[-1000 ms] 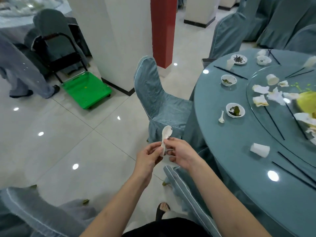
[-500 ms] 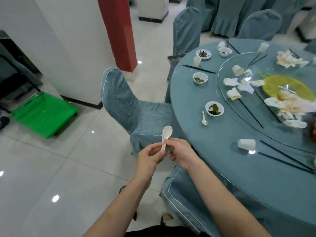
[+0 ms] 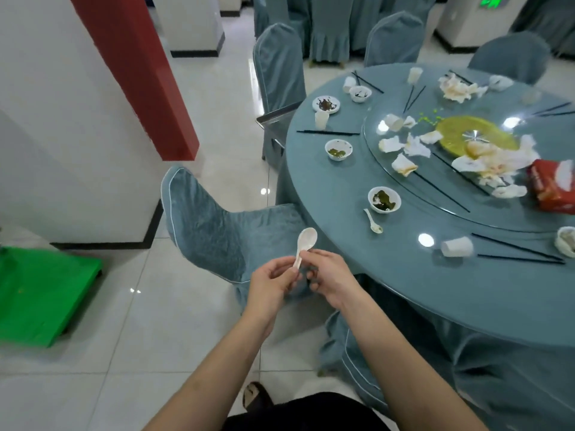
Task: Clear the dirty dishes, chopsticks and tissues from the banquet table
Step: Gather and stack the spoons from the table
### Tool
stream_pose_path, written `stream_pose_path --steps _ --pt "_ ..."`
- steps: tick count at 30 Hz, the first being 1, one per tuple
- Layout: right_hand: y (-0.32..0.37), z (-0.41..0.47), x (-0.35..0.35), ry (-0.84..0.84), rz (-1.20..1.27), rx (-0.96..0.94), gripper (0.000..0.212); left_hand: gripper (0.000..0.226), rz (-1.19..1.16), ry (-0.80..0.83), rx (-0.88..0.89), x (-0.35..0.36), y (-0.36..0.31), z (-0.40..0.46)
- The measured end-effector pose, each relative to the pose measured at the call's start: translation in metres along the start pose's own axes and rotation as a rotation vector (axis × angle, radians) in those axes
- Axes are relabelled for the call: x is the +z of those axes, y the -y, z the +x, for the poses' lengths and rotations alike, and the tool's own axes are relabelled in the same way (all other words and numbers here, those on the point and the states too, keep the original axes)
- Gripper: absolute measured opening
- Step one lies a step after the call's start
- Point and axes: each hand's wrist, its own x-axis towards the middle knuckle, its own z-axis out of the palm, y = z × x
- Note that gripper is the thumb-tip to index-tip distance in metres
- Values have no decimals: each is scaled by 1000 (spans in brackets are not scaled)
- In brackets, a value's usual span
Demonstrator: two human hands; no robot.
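Dirty dishes, chopsticks and tissues lie on the round teal table (image 3: 357, 244) at the right. Items follow from left to right.

A green crate (image 3: 37, 293) sits on the tiled floor at the far left. A red column (image 3: 137, 73) rises beside a white wall. A covered chair (image 3: 217, 225) stands between the column and the table.

Both hands are off the table, in front of that chair. The left hand (image 3: 270, 287) has its fingers curled, with the fingertips pinching the handle of a white spoon (image 3: 305, 244); its grip is clamped on the spoon. The right hand (image 3: 329, 281) also has curled fingers that meet the same handle; its grip is likewise clamped on the spoon. The spoon stands upright, bowl uppermost.

On the table: a plate (image 3: 325, 104) with dark scraps, a small bowl (image 3: 338, 149) and a nearer bowl (image 3: 384, 200), both with green residue. A second spoon (image 3: 372, 221) lies just beside the nearer bowl. A paper cup (image 3: 456, 246) lies on its side near black chopsticks (image 3: 519, 255). Crumpled tissues (image 3: 404, 150) are scattered on the glass turntable (image 3: 448, 209). A red tissue box (image 3: 552, 189) sits at the right edge
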Motion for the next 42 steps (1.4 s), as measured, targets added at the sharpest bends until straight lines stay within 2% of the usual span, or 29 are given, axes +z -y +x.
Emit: stream_pose_path --steps 9,16,21,28,31,35,42 --pt "6 22 12 -85 44 -60 28 21 35 78 -29 -13 -18 37" --pt "26 69 -17 -247 88 -47 27 18 48 56 -76 -9 -24 89" --pt "38 127 -61 -428 205 3 21 17 93 90 -112 11 -37 140" --pt "30 192 -138 -789 363 104 3 19 138 144 -163 60 -47 212" --pt "23 208 -162 -882 382 134 6 18 147 155 -183 77 -43 231" --pt "18 226 -182 -957 397 181 16 17 160 150 -211 89 -41 249" --pt "23 252 -189 -992 380 223 8 17 190 145 -216 91 -43 272"
